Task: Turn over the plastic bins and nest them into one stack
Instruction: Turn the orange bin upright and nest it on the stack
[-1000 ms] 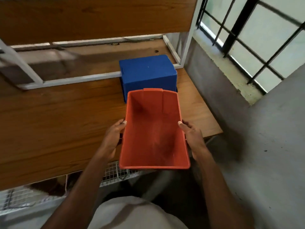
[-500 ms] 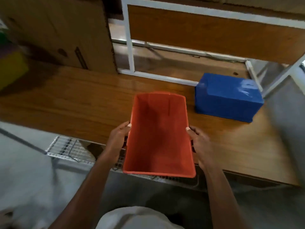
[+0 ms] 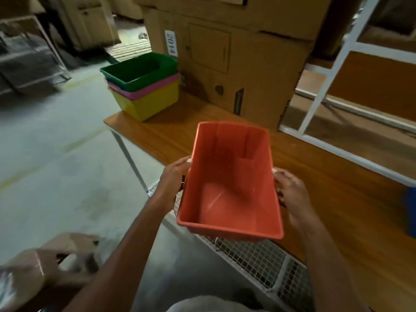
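Note:
An orange plastic bin (image 3: 231, 183) is held open side up in front of me, above the near edge of the wooden table (image 3: 337, 199). My left hand (image 3: 174, 179) grips its left rim and my right hand (image 3: 290, 190) grips its right rim. At the table's far left corner stands a nested stack: a green bin (image 3: 139, 72) inside a pink bin (image 3: 146, 90) inside a yellow bin (image 3: 148, 104), all open side up. A blue bin (image 3: 410, 212) shows only as a sliver at the right edge.
Large cardboard boxes (image 3: 236, 59) stand on the table behind the orange bin. A white-framed wooden shelf (image 3: 337, 86) rises at the right. A wire mesh rack (image 3: 254, 257) runs under the table edge. Concrete floor lies to the left; a blurred brown object (image 3: 45, 262) is at lower left.
The view has swung left along the table while both hands carried the orange bin. The blue bin slid to the right edge and the green, pink and yellow stack came into view.

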### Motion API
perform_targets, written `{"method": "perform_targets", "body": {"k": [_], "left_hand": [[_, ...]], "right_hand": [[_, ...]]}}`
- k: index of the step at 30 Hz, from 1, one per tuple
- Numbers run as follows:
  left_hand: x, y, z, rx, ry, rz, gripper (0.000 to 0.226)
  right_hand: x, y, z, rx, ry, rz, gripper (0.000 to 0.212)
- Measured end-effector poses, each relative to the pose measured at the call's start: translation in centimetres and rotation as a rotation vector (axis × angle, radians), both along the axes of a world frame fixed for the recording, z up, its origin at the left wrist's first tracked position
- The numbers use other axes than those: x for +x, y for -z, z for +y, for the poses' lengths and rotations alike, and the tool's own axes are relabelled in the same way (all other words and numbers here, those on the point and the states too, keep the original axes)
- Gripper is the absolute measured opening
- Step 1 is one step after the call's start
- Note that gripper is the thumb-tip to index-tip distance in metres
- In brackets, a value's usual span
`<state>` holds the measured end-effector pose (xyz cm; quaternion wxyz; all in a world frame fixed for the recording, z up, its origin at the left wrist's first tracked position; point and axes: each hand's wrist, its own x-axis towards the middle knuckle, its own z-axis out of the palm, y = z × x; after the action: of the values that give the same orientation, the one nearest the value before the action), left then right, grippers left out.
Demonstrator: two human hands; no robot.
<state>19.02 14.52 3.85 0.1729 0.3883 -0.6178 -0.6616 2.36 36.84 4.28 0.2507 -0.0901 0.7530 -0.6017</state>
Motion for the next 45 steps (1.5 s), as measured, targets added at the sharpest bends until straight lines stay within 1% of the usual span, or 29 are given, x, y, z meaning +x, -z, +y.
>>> {"method": "perform_targets", "body": {"k": [5, 8, 11, 13, 16, 21, 24, 25, 28, 29, 32, 35, 36, 37, 40, 43, 45], "left_hand": [[0.7, -1.8, -6.2, -0.001, -0.077, 0.044, 0.028], [0.1, -2.6, -10.3, 0.015, -0.065, 0.059, 0.032], [-0.9, -3.3, -14.8, -0.002, -0.079, 0.066, 0.032], [-1.6, -3.6, -18.1, -0.017, -0.110, 0.064, 0.028], [-2.8, -4.2, -23.1, -0.013, -0.136, 0.078, 0.029], [-4.5, -5.3, -31.3, -0.001, -0.146, 0.143, 0.036], [-5.2, -6.1, -36.6, 0.009, -0.104, 0.184, 0.053], [-5.4, -6.5, -38.3, 0.007, -0.080, 0.208, 0.054], [-5.8, -7.7, -43.0, -0.001, -0.013, 0.286, 0.033], [-5.8, -7.9, -44.5, -0.008, -0.004, 0.305, 0.032], [-6.0, -9.0, -49.5, -0.035, 0.082, 0.316, 0.042], [-6.7, -10.6, -54.0, -0.060, 0.186, 0.248, 0.058], [-7.1, -11.1, -55.1, -0.074, 0.212, 0.223, 0.060], [-7.5, -11.5, -56.2, -0.087, 0.236, 0.201, 0.059], [-9.1, -12.8, -58.7, -0.104, 0.276, 0.159, 0.047], [-11.1, -13.6, -61.3, -0.102, 0.292, 0.155, 0.045], [-12.4, -13.9, -62.9, -0.116, 0.338, 0.173, 0.043]], "right_hand": [[-1.7, -1.3, -7.6, -0.006, -0.109, 0.003, 0.032], [-3.3, -1.7, -12.5, -0.046, -0.116, -0.007, 0.030], [-5.0, -2.3, -17.5, -0.096, -0.116, -0.035, 0.021], [-6.2, -2.8, -20.8, -0.101, -0.119, -0.041, 0.020], [-7.8, -3.7, -25.4, -0.140, -0.147, -0.023, 0.021], [-8.9, -6.2, -32.5, -0.138, -0.167, 0.011, 0.024], [-9.1, -7.3, -36.4, -0.159, -0.133, 0.045, 0.024], [-9.0, -7.8, -37.7, -0.163, -0.113, 0.065, 0.025], [-8.8, -8.7, -41.7, -0.161, -0.034, 0.115, 0.024], [-8.5, -8.9, -43.0, -0.149, -0.008, 0.125, 0.023], [-7.5, -9.4, -46.8, -0.140, 0.054, 0.135, 0.020], [-6.3, -10.3, -50.1, -0.145, 0.126, 0.141, 0.018], [-6.1, -10.5, -51.0, -0.145, 0.146, 0.147, 0.017], [-5.9, -10.7, -51.9, -0.139, 0.163, 0.151, 0.016], [-5.8, -11.0, -54.3, -0.097, 0.181, 0.167, 0.011], [-7.1, -11.0, -56.4, -0.052, 0.217, 0.231, 0.022], [-8.5, -11.1, -57.8, -0.024, 0.259, 0.269, 0.018]]}}
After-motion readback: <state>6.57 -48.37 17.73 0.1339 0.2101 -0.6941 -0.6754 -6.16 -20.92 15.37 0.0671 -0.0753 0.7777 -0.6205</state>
